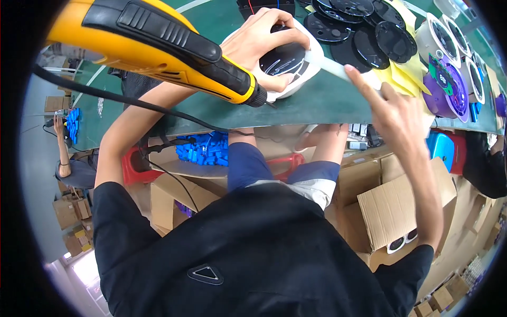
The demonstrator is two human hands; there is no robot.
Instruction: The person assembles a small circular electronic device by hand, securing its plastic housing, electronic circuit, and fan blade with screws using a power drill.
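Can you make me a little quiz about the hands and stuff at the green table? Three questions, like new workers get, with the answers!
1. Pick one: which hand grips the white, rounded plastic case with a glossy black face?
A) left
B) right
C) neither

2. True or false: the right hand has a finger on a pale, flat strip.

3. Fill the gap: the green, flat circuit board is on a ____, round plastic housing.

Key:
1. A, the left hand
2. True
3. purple
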